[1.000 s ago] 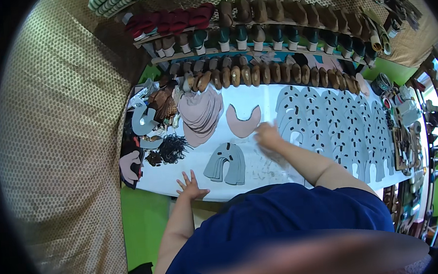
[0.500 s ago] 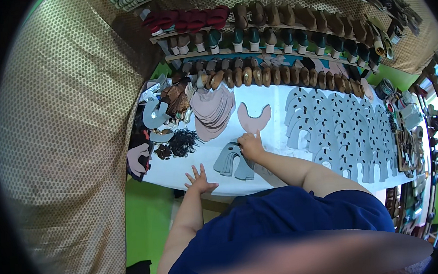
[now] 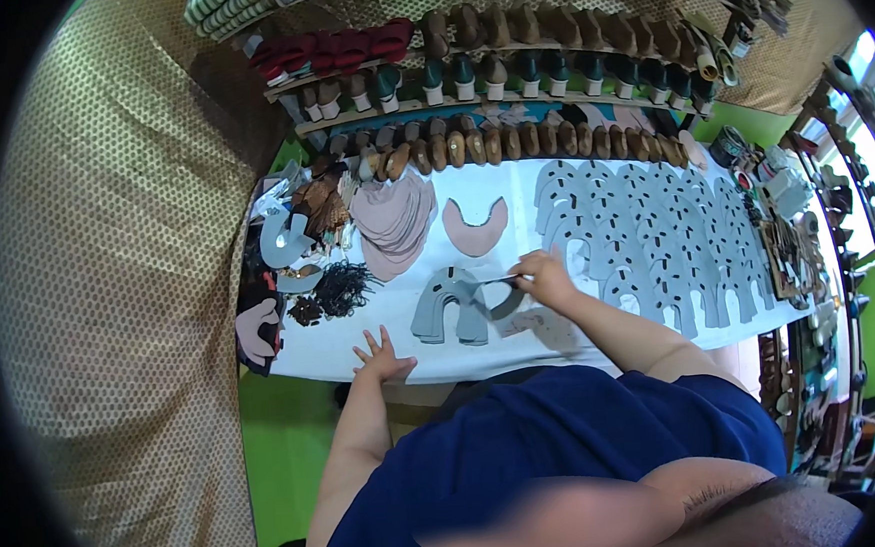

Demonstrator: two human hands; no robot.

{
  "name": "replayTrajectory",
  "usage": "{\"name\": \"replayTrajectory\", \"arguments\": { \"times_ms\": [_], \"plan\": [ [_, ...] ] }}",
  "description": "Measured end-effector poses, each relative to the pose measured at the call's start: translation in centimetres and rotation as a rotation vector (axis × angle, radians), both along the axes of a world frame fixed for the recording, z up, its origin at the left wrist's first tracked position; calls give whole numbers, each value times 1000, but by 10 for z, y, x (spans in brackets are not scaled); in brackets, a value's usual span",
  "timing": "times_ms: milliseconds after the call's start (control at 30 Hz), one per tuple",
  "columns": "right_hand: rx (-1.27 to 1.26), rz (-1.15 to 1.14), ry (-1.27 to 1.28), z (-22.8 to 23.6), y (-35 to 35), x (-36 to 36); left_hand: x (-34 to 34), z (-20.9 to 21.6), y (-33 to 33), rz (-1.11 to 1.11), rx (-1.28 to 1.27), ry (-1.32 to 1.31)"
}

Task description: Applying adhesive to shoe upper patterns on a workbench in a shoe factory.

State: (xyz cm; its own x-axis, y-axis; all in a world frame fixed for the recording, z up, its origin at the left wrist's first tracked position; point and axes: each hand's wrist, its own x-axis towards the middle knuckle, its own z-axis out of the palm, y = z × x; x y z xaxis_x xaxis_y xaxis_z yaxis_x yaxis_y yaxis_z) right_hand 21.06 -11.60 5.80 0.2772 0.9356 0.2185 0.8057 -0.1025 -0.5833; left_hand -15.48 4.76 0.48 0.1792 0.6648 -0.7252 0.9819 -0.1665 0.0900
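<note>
My right hand [image 3: 544,277] is closed, its fingers pinching the edge of a grey U-shaped shoe-upper piece [image 3: 507,307]. The piece tilts up off the table, beside a small stack of like grey pieces [image 3: 444,316], whose top one bears a small black mark at the bend. My left hand [image 3: 383,360] rests with spread fingers near the front edge of the table, left of the stack, holding nothing. Just behind the stack lies a single pink U-shaped piece [image 3: 476,235].
Overlapping rows of grey U-shaped pieces with black marks [image 3: 646,236] cover the table's right side. At the back left are fanned pink pieces [image 3: 395,226] and a heap of black strips [image 3: 345,287]. Shoes [image 3: 495,148] line the back edge. A gold patterned curtain [image 3: 125,323] hangs left.
My right hand has moved right from the top of the grey stack, drawing a grey piece away from it. My left hand still rests on the table's front edge. The view has shifted slightly.
</note>
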Motion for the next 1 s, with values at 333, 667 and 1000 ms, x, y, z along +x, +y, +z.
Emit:
{"name": "replayTrajectory", "arguments": {
  "times_ms": [333,667,1000],
  "plan": [
    [-450,-58,-139,99,-111,90,1,-3,-1,-33,35,53],
    [-637,-169,82,-6,-48,172,4,-21,9,-54,38,70],
    [-659,-384,-149,-76,-7,181,16,15,-8,47,11,70]
  ]
}}
